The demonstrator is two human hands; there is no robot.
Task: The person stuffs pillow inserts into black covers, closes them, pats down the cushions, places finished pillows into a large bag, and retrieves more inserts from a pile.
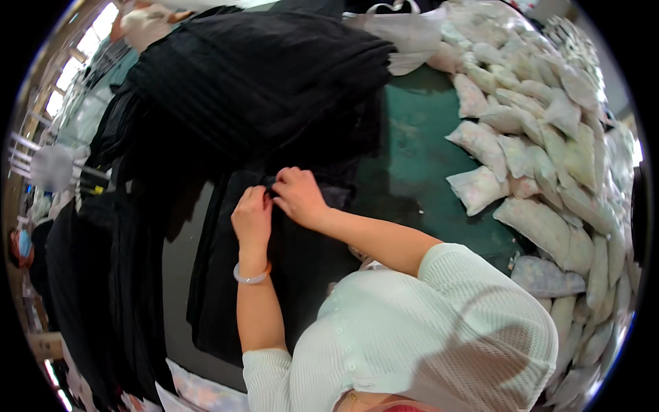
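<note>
Black cloth [240, 281] lies folded on the table in front of me. My left hand [252, 214], below a pale bangle on the wrist, has its fingers closed at the cloth's upper part. Right beside it, my right hand [299, 196] is also closed, with its fingertips close to the left ones. Both hands seem to pinch the black cloth, though the dark fabric hides exactly what part is between the fingers.
A large stack of black cloth [268, 75] rises beyond my hands. More black cloth [103, 288] hangs at the left. Pale stuffed bags [542, 137] are heaped on the right of the green table [419, 151]. A white bag [405, 31] stands at the back.
</note>
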